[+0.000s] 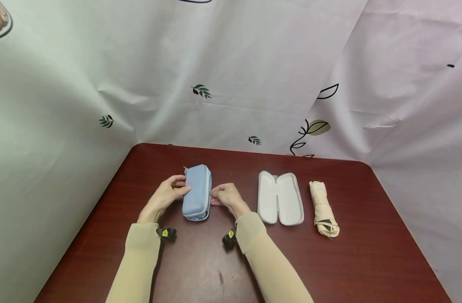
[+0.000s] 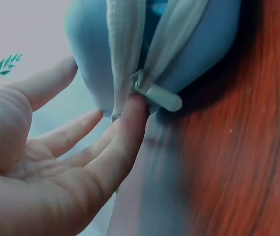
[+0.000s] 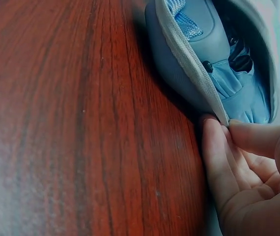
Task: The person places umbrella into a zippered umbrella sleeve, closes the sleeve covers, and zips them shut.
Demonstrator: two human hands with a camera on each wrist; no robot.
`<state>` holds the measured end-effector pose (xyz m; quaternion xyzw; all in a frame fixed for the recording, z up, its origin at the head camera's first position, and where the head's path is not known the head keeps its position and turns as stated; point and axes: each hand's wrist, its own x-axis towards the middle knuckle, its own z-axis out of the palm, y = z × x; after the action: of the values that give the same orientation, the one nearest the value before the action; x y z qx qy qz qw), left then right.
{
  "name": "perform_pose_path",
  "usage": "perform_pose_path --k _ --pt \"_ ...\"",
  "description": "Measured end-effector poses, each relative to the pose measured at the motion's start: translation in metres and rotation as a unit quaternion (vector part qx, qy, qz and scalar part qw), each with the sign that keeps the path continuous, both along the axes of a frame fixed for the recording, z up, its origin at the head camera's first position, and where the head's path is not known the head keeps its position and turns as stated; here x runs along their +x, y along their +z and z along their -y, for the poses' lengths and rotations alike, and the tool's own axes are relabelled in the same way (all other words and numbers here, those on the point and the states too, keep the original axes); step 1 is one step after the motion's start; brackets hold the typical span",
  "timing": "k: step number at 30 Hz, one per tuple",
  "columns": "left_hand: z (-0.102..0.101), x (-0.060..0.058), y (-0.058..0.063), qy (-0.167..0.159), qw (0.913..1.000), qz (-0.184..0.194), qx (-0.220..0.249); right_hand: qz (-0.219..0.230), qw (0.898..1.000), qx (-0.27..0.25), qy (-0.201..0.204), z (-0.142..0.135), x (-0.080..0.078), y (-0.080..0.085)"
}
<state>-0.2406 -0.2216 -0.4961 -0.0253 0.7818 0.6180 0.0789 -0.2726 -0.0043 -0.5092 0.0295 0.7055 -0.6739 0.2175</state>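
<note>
A light-blue zip case (image 1: pixel 196 191), its zipper partly undone, lies on the table between both hands. My left hand (image 1: pixel 165 194) holds its left side, thumb on the lid. In the left wrist view a finger touches the case beside the zipper pull (image 2: pixel 163 98). On the right side, my right hand (image 1: pixel 228 197) pinches the pale zipper edge (image 3: pixel 199 73) between thumb and finger. Through the gap, the right wrist view shows light-blue folded fabric (image 3: pixel 245 96) and a smooth blue piece (image 3: pixel 206 29) inside. How far the zip runs at the back is hidden.
To the right of the hands lies a white hard case (image 1: pixel 289 200), spread open with its pale inside up. Beyond it is a rolled cream cloth bundle (image 1: pixel 323 208). The dark red table (image 1: pixel 367 252) meets a printed white curtain (image 1: pixel 231 113) at the back and sides.
</note>
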Motion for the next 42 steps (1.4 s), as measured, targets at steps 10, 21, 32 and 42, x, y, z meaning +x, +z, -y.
perform_pose_path --k 10,21,32,42 --pt "-0.011 0.001 0.006 -0.011 0.997 -0.001 -0.077 -0.008 1.0 0.006 0.0 0.002 -0.001 -0.002" --pt "-0.018 0.005 0.01 -0.037 0.9875 -0.003 -0.153 -0.014 1.0 0.008 -0.002 0.005 -0.003 -0.004" --pt "-0.025 0.005 0.01 -0.027 0.9847 -0.016 -0.171 0.009 0.999 0.043 0.018 0.002 -0.007 0.004" --pt "-0.03 0.003 0.009 -0.009 0.9846 0.002 -0.175 0.01 0.992 0.12 0.019 0.009 -0.009 0.015"
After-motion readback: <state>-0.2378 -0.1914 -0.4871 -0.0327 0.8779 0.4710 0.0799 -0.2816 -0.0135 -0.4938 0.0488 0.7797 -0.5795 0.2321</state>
